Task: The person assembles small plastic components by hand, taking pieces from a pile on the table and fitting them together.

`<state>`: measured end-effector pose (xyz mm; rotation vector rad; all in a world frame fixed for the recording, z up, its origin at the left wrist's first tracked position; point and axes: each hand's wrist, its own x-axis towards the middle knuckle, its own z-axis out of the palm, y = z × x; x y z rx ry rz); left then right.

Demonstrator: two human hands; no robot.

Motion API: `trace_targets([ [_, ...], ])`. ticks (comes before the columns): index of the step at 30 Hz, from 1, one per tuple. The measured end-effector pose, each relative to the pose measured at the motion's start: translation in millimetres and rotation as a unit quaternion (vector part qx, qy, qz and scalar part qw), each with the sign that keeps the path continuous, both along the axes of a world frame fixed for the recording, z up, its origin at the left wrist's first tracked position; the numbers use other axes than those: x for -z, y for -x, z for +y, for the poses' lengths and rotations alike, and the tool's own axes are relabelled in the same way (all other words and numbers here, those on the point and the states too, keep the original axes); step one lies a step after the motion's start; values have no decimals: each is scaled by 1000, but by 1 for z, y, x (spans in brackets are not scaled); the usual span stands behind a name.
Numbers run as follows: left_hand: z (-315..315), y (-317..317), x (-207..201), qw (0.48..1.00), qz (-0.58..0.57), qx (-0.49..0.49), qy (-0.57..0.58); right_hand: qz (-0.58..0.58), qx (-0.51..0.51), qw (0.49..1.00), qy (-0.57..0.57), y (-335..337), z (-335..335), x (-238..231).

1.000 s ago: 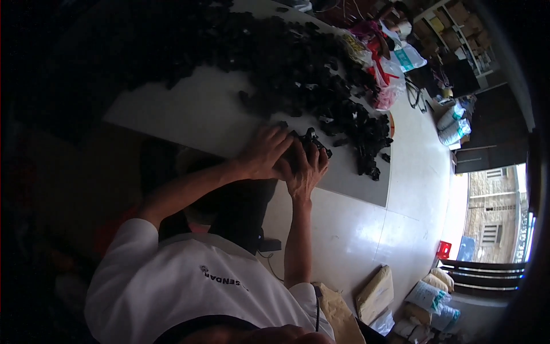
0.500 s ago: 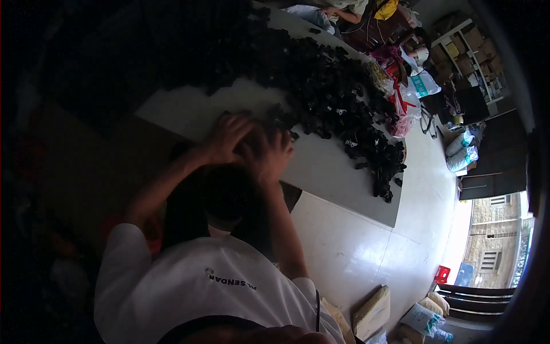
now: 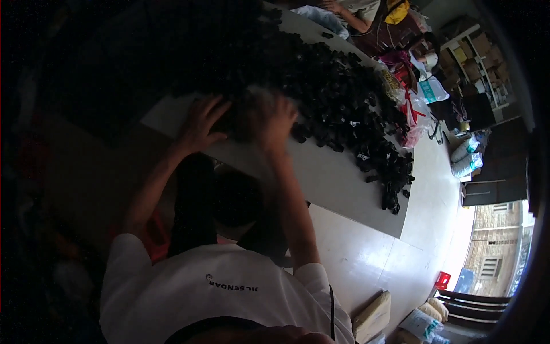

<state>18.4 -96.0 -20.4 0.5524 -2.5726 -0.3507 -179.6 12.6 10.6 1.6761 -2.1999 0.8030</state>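
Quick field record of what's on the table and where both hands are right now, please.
Surface: pale grey table
Main load: big pile of small black parts, spread along the far side
Left hand: flat at the pile's near edge, fingers spread
Right hand: blurred, on the pile's edge
Held: cannot tell
Nearby: another person at the far end

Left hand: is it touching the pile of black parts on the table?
Touching. The head view shows the left hand flat on the table, its fingers reaching into the pile of black parts.
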Motion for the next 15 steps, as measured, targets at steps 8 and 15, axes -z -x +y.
trace_targets([
  [8,10,-7,-5,994,30,11,103,90,-80,993,11,79,-76,-24],
  [15,52,46,-18,984,-17,72,159,175,-308,935,-6,16,-142,-24],
])
